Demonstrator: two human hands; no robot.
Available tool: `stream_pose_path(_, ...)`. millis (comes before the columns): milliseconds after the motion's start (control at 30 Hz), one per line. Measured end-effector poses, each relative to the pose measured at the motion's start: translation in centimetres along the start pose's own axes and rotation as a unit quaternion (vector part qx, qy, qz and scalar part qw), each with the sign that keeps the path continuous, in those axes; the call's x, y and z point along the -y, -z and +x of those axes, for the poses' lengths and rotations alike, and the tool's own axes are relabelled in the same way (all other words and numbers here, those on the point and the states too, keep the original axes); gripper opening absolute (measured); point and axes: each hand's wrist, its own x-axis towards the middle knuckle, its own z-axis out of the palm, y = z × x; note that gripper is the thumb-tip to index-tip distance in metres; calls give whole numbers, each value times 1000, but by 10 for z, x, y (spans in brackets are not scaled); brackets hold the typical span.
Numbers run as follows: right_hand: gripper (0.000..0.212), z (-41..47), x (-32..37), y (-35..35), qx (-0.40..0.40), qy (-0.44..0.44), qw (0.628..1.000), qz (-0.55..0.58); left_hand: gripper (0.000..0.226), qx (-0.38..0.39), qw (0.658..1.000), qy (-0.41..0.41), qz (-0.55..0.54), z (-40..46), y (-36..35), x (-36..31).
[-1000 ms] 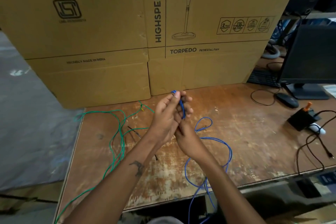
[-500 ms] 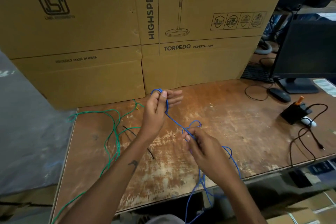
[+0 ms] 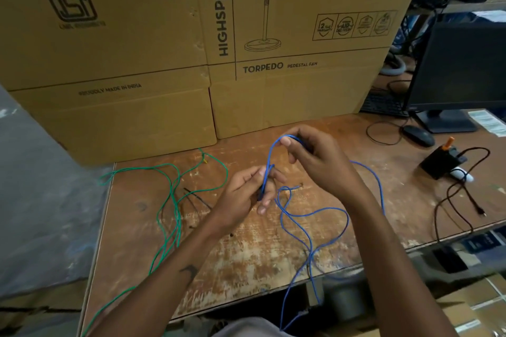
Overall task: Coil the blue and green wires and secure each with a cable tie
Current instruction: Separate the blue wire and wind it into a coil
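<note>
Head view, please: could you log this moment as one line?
thin blue wire: coiling begun | left hand: pinches loops | right hand: holds arc | thin green wire: loose on table

I am seeing two bare forearms with no sleeves showing. The left forearm [image 3: 169, 279] is carrying a small dark tattoo [image 3: 189, 271] partway up. Neither the left hand [image 3: 243, 197] nor the right hand [image 3: 320, 161] is wearing gloves, rings or a watch.

Two cartons [image 3: 191, 49] stand side by side at twelve o'clock on the table [image 3: 246, 262]. One wire [image 3: 171, 194] sprawls at nine o'clock; another wire [image 3: 309, 227] at centre trails off the six o'clock edge. Monitor [image 3: 462, 68], keyboard [image 3: 382, 105] and mouse [image 3: 418, 135] at two o'clock.
</note>
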Motion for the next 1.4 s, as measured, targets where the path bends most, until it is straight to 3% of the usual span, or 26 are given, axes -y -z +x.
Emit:
stream_pose_path(100,5,17,-19,-19,16,-27,995,91,45,-63,994,13,-94,-2,-6,3)
stream_pose_path(233,15,15,-43,-47,13,-49,991,122,44,-106,985,19,-135,-2,-6,-7)
stream_pose_path(333,35,1,-43,-66,36,-41,986,158,37,-55,972,32,-227,-3,-4,-19)
stream_pose_path(400,44,-12,-42,-77,54,-50,984,162,34,20,943,74,-323,-3,-2,-23)
stream_pose_path(433,42,-18,-42,-83,53,-59,982,170,33,56,923,96,-368,-3,-1,-26)
stream_pose_path(500,20,-26,-47,-92,44,-71,979,187,32,75,907,95,-404,-3,-1,-28)
stream_pose_path(567,32,-34,-52,-97,-7,-76,984,159,32,21,926,55,-372,1,-2,-31)
stream_pose_path(667,31,-52,-65,-102,-68,-104,982,146,31,-117,979,7,-166,13,5,-40)
stream_pose_path(733,30,-65,-76,-100,-64,-113,986,101,30,-177,980,-16,-92,21,12,-46)
stream_pose_path(800,24,-77,-82,-102,-19,-93,995,38,29,-210,966,-30,-145,25,13,-53)
stream_pose_path(867,27,-81,-74,-106,33,-59,998,-6,28,-224,951,-44,-208,27,9,-56)
stream_pose_path(967,33,-76,-60,-114,88,-26,993,-78,30,-224,946,-70,-222,33,3,-50)
stream_pose_path(1167,39,-86,-34,-101,152,-35,982,-104,25,-246,957,-110,-105,47,21,-24)
stream_pose_path(1233,35,-92,-23,-92,132,-28,986,-93,22,-259,958,-108,-63,47,28,-14)
stream_pose_path(1300,26,-96,-15,-81,58,-18,995,-82,21,-255,963,-91,-4,42,34,-6)
stream_pose_path(1400,18,-91,-5,-67,-12,-18,998,-55,20,-196,973,-68,99,30,38,4)
